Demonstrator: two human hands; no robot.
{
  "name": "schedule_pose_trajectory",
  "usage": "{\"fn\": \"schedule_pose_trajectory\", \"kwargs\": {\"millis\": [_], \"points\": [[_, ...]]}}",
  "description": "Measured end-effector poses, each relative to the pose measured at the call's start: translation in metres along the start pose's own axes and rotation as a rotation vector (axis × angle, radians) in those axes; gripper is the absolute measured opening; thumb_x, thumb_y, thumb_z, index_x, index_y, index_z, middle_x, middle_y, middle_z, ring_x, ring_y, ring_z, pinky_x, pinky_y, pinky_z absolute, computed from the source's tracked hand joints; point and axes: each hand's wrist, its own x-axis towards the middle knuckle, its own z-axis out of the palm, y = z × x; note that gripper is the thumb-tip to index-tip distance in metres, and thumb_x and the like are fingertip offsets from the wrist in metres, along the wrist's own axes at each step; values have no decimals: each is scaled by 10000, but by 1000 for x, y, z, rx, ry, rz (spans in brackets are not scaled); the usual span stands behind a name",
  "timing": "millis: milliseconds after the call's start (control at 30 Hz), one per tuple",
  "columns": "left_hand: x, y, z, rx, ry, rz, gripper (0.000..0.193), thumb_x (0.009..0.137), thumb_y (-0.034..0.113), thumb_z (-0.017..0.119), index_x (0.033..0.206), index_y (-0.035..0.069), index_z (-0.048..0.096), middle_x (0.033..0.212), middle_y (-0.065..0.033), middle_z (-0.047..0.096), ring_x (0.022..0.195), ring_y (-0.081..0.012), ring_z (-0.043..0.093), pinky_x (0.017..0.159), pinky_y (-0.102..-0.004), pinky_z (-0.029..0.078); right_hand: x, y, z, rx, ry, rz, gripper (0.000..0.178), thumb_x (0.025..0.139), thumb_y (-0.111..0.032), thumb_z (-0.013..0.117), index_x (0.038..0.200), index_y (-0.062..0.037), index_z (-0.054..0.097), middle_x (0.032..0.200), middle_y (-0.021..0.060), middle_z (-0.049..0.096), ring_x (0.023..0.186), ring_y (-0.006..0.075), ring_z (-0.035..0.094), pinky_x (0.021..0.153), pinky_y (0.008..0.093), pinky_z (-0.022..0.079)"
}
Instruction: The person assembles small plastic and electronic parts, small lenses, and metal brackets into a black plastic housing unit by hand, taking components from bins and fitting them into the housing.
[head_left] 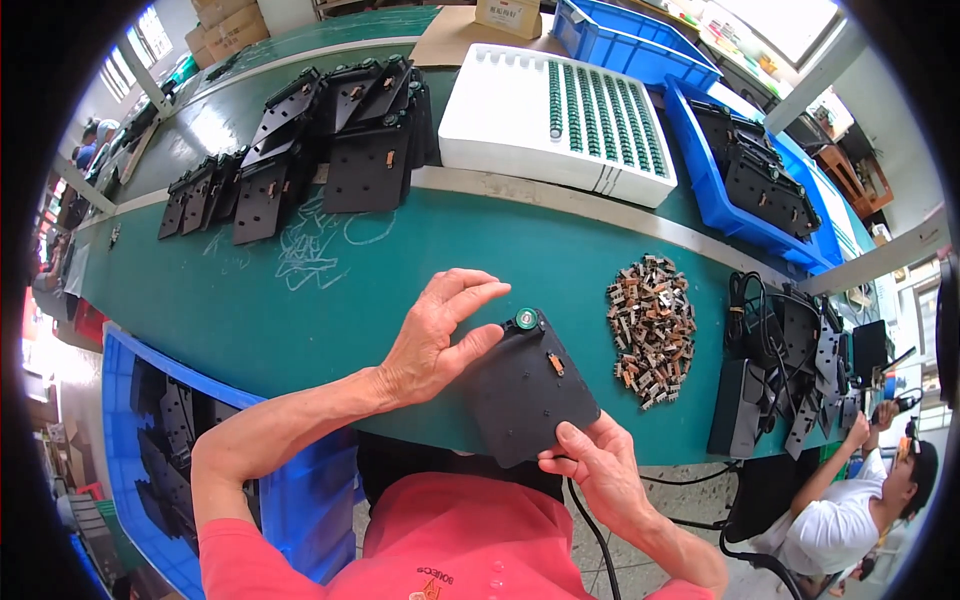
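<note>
A flat black plastic panel is tilted in front of me, over the near edge of the green table. It carries a round green part at its top corner and a small orange-brown and metal component on its face. My right hand pinches the panel's lower right corner between thumb and fingers. Beside the panel's upper left edge, my left hand is open, with thumb and fingers apart and nothing between them. To the right lies a heap of small metal and orange-brown components.
A white foam tray with rows of green round parts stands at the back. Stacked black panels lie at back left. Blue crates stand at right and lower left. Cables and black parts crowd the right, near another person.
</note>
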Motion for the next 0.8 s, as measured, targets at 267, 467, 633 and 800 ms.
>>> {"fn": "schedule_pose_trajectory", "kwargs": {"millis": [267, 467, 633, 800], "points": [[9, -3, 6, 138, -73, 54, 391, 824, 158, 740, 1191, 58, 648, 1176, -96, 583, 1124, -284, 541, 990, -417, 424, 3, -6, -2, -105, -27, 138, 282, 981, -157, 613, 1139, 73, 573, 1051, 181, 673, 871, 230, 709, 757, 311, 609], [9, 0, 7, 228, -109, 80, 367, 808, 162, 750, 1152, 61, 670, 1088, -85, 587, 1069, -276, 548, 974, -425, 390, -1, -18, -6, -251, -20, 270, 401, 983, -256, 614, 1063, 132, 554, 1018, 234, 673, 904, 257, 710, 806, 317, 598], [10, 6, 12, 267, -113, 92, 354, 802, 163, 755, 1132, 62, 678, 1054, -78, 595, 1034, -278, 557, 937, -420, 400, 1, -18, -7, -266, -14, 269, 402, 986, -267, 608, 1042, 128, 562, 962, 231, 681, 839, 253, 720, 753, 309, 605], [17, 9, 16, 304, -108, 102, 297, 778, 151, 768, 1054, 62, 702, 986, -58, 606, 965, -250, 576, 897, -410, 413, 2, -21, -8, -278, -2, 312, 334, 993, -244, 599, 996, 90, 600, 868, 187, 704, 723, 209, 715, 681, 289, 600]]}}
